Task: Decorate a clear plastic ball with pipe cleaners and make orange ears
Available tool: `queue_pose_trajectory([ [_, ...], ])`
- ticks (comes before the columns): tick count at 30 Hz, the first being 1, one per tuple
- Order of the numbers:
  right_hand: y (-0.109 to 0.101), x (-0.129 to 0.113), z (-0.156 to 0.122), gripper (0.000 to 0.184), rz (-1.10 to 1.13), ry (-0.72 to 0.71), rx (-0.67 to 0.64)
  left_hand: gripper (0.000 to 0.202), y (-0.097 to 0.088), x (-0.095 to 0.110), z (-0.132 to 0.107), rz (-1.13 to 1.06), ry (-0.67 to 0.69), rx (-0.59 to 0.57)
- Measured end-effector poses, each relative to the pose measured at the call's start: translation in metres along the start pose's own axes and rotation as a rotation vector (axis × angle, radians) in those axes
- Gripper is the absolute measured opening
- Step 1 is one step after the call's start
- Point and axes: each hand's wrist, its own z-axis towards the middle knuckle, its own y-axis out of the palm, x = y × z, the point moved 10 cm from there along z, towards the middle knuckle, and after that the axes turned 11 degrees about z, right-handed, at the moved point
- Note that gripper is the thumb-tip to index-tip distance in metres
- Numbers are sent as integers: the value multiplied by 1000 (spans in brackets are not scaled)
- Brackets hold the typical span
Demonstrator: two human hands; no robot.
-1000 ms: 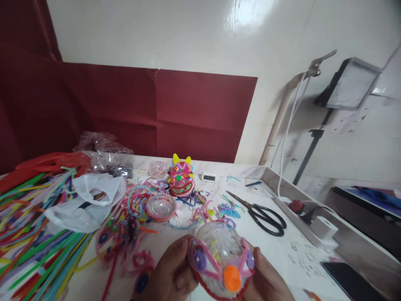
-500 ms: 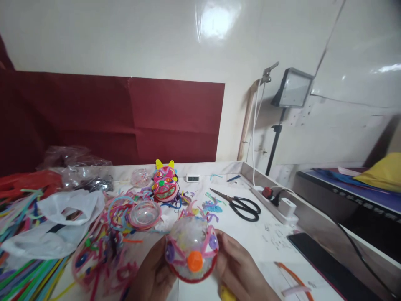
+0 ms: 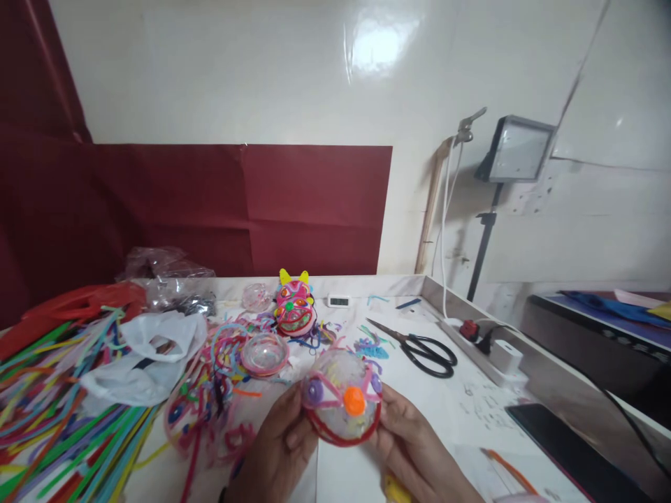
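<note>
Between my two hands is a clear plastic ball [image 3: 340, 370] decorated as a face, with pink trim, purple eyes, an orange nose and a red band along its lower edge. My left hand [image 3: 288, 433] is closed around its left side. On the opposite side, my right hand [image 3: 406, 436] grips the ball with the thumb near the rim. A yellow object [image 3: 397, 489] shows partly under my right hand; its kind is unclear. Beyond the ball stands a finished-looking pink and red face figure [image 3: 294, 304] with yellow ears.
Black-handled scissors [image 3: 419, 346] lie right of the ball. Colourful pipe cleaners [image 3: 63, 405] and a white plastic bag [image 3: 162, 335] cover the left side. A clear bowl-shaped shell [image 3: 265, 354] sits mid-table. A phone [image 3: 571, 447] and a power strip [image 3: 508, 374] are at right.
The view has swung left, so everything appears shifted right. Both hands still hold the ball, which is slightly higher and turned a little, its nose now pointing further right.
</note>
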Motion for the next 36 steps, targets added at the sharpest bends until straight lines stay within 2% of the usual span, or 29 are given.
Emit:
queue_pose_trajectory([
  [3, -3, 0, -1, 37, 1, 3, 9, 20, 3, -1, 1, 4, 9, -48],
  [8, -8, 1, -1, 41, 8, -5, 25, 7, 8, -1, 0, 2, 30, -100],
  [16, -12, -1, -1, 39, -8, -32, 38, 12, 19, 0, -2, 36, 14, -149],
  [23, -12, -6, -4, 46, -13, -75, 45, 23, 15, -11, -4, 227, 9, -117],
  [27, -8, -8, -2, 46, -26, -89, 49, 23, 8, -17, 0, 263, 11, -97],
  [31, -5, -11, 0, 39, -63, -101, 53, 24, -4, -19, 6, 288, 13, -8],
  [36, -9, -17, 2, 28, -162, -144, 91, 28, -5, -11, 11, 365, 95, 38],
])
